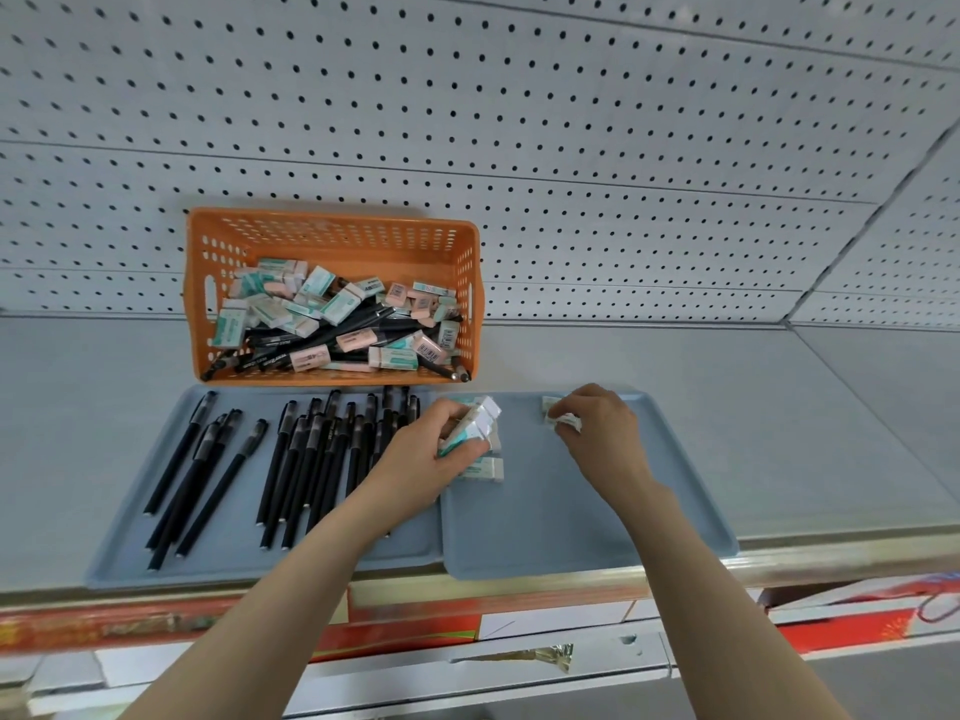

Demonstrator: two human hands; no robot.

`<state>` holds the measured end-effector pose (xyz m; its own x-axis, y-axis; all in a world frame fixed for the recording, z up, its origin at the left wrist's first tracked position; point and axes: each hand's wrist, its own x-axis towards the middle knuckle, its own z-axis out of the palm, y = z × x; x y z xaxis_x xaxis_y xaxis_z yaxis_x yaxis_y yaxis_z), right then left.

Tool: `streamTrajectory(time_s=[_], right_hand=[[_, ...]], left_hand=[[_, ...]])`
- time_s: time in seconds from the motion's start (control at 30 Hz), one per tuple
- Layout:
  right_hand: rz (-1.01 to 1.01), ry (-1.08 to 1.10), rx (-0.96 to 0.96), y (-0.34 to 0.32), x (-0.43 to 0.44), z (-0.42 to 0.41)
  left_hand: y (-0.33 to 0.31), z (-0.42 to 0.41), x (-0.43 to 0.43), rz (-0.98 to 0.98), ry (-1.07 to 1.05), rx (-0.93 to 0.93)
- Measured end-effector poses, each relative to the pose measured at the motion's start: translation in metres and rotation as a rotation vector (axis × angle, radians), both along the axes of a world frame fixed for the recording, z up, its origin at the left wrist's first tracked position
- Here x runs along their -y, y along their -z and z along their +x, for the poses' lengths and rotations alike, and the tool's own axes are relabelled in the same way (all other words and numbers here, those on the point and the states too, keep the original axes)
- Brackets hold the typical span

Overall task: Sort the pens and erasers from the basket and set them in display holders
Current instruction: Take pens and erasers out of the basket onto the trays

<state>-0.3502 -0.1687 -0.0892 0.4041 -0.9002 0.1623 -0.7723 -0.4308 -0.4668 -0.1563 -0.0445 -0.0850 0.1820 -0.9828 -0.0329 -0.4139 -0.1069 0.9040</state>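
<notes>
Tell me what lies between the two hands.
Nothing: the head view shows only bare right tray between the left hand and the right hand, both holding erasers.

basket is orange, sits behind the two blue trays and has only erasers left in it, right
Not only erasers. The head view shows the orange basket, behind the left tray and right tray, holding black pens mixed in with the erasers.
</notes>
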Motion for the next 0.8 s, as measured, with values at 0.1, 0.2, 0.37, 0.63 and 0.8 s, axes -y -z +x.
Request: streamTrajectory(time_s=[0.1, 0.2, 0.37, 0.63, 0.8], right_hand=[[0.265, -0.105, 0.366, -0.018, -0.015, 0.014], [0.498, -0.233, 0.524, -0.031, -0.022, 0.025], [0.56, -0.287, 0.477, -0.034, -0.024, 0.023], [0.701, -0.278, 0.432, -0.03, -0.039, 0.012], [0.637, -0.287, 0.261, -0.025, -0.051, -0.001]], left_hand=[[-0.003, 0.0, -0.001, -0.015, 0.043, 0.031], [-0.007, 0.001, -0.003, -0.024, 0.06, 0.055], [-0.007, 0.012, -0.01, -0.004, 0.061, 0.013], [-0.009, 0.017, -0.024, 0.022, 0.046, 0.036], [-0.012, 0.023, -0.031, 0.061, -0.078, -0.014]])
